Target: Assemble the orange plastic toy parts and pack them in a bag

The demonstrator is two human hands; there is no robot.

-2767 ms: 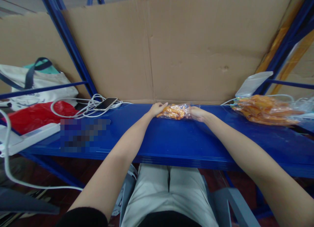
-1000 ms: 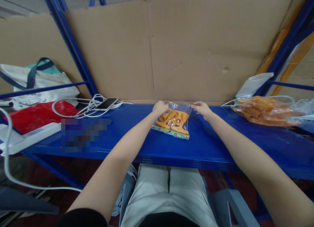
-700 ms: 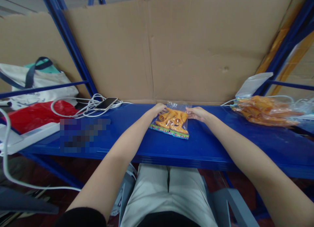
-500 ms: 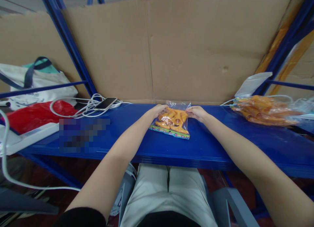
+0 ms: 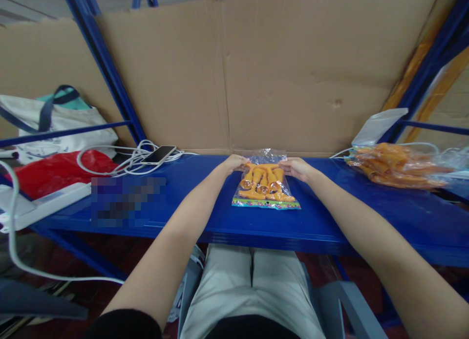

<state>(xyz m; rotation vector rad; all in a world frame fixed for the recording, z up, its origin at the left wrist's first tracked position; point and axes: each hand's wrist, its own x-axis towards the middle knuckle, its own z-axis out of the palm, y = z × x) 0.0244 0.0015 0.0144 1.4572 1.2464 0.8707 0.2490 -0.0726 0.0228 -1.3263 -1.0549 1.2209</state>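
Note:
A clear plastic bag (image 5: 266,204) with a colourful printed strip along its near edge lies on the blue table (image 5: 234,226). Inside it are several orange plastic pieces (image 5: 262,178) with rounded, spoon-like ends; their exact kind is unclear. My left hand (image 5: 235,164) pinches the bag's far left corner. At the far right corner, my right hand (image 5: 296,168) grips the bag too, its fingers closed on the plastic. Some fingertips are hidden behind the bag.
Bagged orange pieces (image 5: 395,165) lie at the right. On the left are a phone (image 5: 159,155) on coiled white cable, a red bag (image 5: 62,170), a power strip (image 5: 54,202) and a tote bag (image 5: 66,129). A cardboard wall (image 5: 278,75) stands behind.
The bag has been turned square to me and spread flatter, its near edge shifting right. The orange pieces inside show more separately. My right hand has moved slightly right.

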